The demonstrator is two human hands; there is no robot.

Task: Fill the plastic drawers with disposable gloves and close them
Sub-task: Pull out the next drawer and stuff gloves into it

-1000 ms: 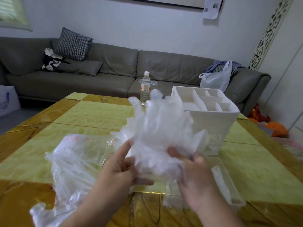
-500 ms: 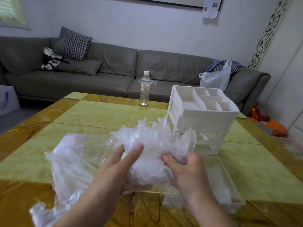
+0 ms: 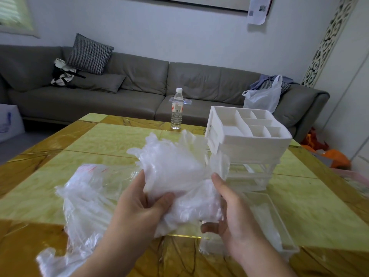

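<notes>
Both forearms reach forward from the bottom edge, the left hand (image 3: 139, 204) gripping the wad of disposable gloves (image 3: 175, 176) with thumb laid across its front and fingers behind, the right hand (image 3: 231, 214) cupping its other side, index finger raised along the edge and thumb curled underneath.

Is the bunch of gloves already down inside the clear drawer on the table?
No, both the left hand and the right hand grip the bunch of gloves in the air, left of the clear drawer.
</notes>
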